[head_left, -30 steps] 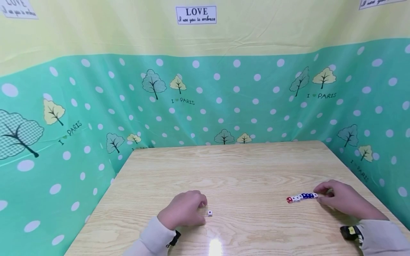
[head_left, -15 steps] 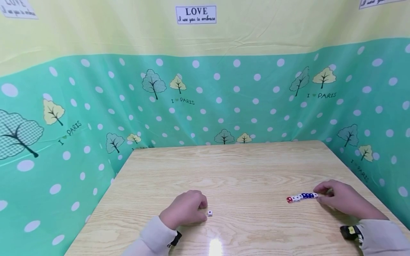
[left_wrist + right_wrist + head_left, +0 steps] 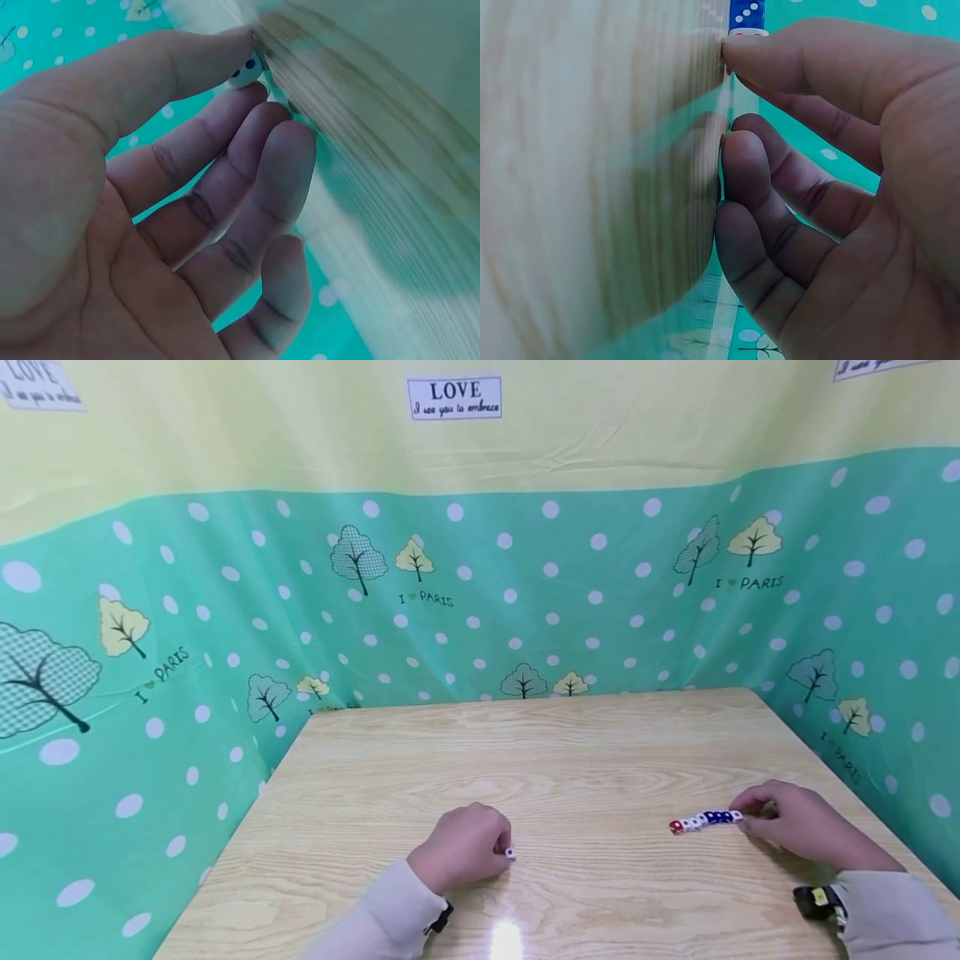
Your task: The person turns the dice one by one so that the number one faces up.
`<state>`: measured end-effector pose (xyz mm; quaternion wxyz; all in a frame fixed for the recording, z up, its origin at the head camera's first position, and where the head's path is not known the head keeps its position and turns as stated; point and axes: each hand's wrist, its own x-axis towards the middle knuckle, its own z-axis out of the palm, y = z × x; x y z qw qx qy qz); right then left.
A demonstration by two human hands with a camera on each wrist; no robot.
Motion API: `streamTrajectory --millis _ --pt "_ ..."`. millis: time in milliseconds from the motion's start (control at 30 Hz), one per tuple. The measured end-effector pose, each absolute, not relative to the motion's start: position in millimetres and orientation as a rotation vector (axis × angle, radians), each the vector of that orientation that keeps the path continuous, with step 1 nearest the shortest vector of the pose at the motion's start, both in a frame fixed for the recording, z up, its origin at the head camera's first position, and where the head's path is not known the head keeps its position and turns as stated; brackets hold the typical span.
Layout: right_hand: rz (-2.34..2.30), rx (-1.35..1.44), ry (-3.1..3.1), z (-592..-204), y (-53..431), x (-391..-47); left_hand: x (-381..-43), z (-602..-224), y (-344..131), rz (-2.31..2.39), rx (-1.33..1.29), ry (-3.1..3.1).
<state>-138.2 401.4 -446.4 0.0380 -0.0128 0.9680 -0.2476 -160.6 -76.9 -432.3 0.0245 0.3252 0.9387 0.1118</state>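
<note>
My left hand (image 3: 467,847) pinches a small white die (image 3: 511,854) between thumb and index finger, low over the wooden table (image 3: 525,743). In the left wrist view the die (image 3: 246,73) shows dark pips, and the other fingers curl loosely below it. A row of several dice (image 3: 705,821) lies toward the table's right side: a red die (image 3: 677,827) at the left end, then white ones, blue ones and a white die (image 3: 737,816) at the right end. My right hand (image 3: 798,822) holds that end die between thumb and index; the thumb partly hides it in the right wrist view, beside a blue die (image 3: 747,13).
A green and yellow curtain (image 3: 465,585) with dots and trees hangs around the back and both sides of the table. Black wrist straps (image 3: 817,902) sit at the sleeve ends. A bright light reflection lies near the table's front edge.
The left thumb and fingers have closed on the lone white die, and the hand has moved slightly right with it. The right hand and the row stay in place; the head view has shifted slightly.
</note>
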Motion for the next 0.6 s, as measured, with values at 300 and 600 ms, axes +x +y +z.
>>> streamTrajectory --millis 300,600 --pt "-0.728 -0.056 2.985 -446.1 403.3 -138.5 -167.6 -432.4 -27.3 0.342 1.025 2.883" --pt "-0.717 -0.075 2.995 -447.0 403.8 -138.7 -172.9 -432.4 31.8 0.305 1.000 2.833"
